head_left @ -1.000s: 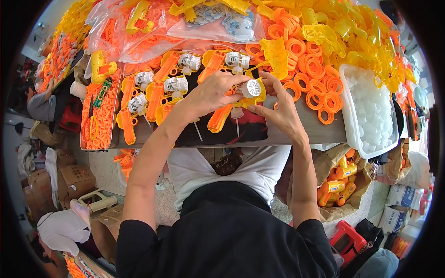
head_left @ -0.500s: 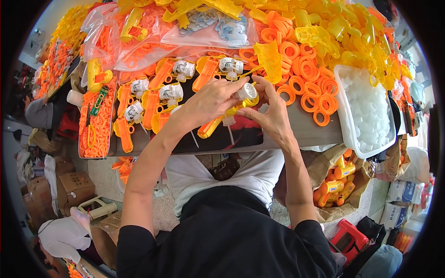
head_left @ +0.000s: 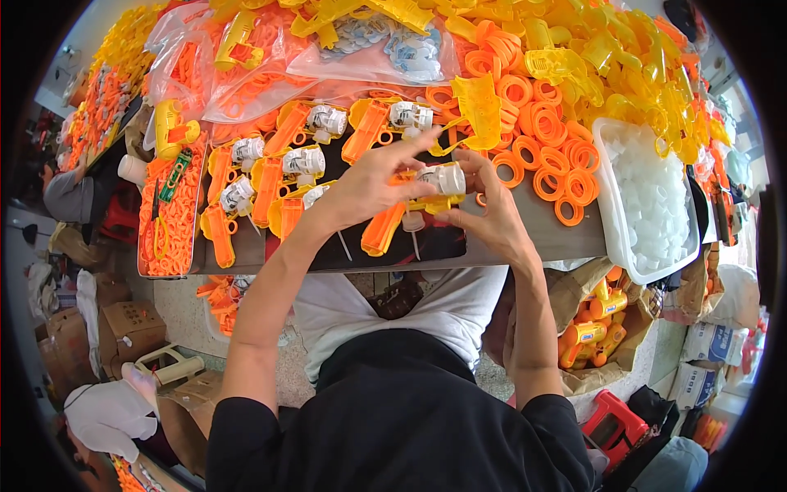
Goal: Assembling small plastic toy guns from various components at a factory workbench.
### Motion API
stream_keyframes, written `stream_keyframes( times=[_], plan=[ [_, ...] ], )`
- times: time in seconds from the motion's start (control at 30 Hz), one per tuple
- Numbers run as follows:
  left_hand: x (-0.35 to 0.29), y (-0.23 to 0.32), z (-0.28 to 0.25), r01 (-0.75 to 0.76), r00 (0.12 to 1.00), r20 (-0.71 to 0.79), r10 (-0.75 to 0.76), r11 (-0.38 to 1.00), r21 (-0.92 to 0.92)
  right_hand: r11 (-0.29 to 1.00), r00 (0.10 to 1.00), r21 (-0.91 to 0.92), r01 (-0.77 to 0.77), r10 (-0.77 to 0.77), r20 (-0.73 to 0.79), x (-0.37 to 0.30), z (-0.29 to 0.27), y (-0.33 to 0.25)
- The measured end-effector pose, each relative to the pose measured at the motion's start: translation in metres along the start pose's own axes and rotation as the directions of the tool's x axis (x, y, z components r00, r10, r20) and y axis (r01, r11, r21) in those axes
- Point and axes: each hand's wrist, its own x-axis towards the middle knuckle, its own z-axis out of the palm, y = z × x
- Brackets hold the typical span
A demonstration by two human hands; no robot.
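Observation:
Over the table's front edge, my right hand [head_left: 490, 207] grips a partly assembled toy gun [head_left: 382, 230] by its front end, thumb below and fingers at the far side. This gun has an orange handle, a yellow half shell and a white cylinder [head_left: 443, 178]; a white stem hangs under it. My left hand [head_left: 379, 179] is over the gun's back part, fingers stretched out and apart, its thumb near the white cylinder. Just beyond both hands lies a yellow shell half [head_left: 475, 111]. More half-built guns [head_left: 266, 193] with white cylinders lie in rows to the left.
Orange rings [head_left: 545, 156] are heaped to the right, beside a white tray [head_left: 602, 176] of translucent white parts. Scissors [head_left: 161, 234] and a green-handled cutter [head_left: 175, 176] rest on a bin of small orange parts. Yellow shells [head_left: 590, 57] pile up behind. A paper bag [head_left: 635, 361] holds finished toys.
The toy gun has come down and turned, so its white cylinder now shows side-on. My left fingers have spread away from it, while my right hand keeps its grip.

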Motion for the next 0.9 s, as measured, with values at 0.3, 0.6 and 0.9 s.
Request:
stream_keyframes(
  times=[0.3, 0.6, 0.9],
  plan=[
    [-0.051, -0.010, 0.032, 0.138, 0.899, -0.436, 0.046, 0.914, 0.382, 0.829, 0.961, -0.531, 0.177, -0.263, -0.090, -0.020, 0.024, 0.033],
    [-0.051, 0.002, 0.075, 0.166, 0.938, -0.346, 0.034, 0.831, 0.531, 0.841, 0.963, -0.505, 0.193, -0.260, -0.066, -0.016, 0.024, 0.032],
    [-0.078, 0.005, 0.053, 0.075, 0.977, -0.209, 0.030, 0.876, 0.476, 0.898, 0.983, -0.440, -0.016, -0.067, -0.171, 0.013, 0.026, -0.008]
  ],
)
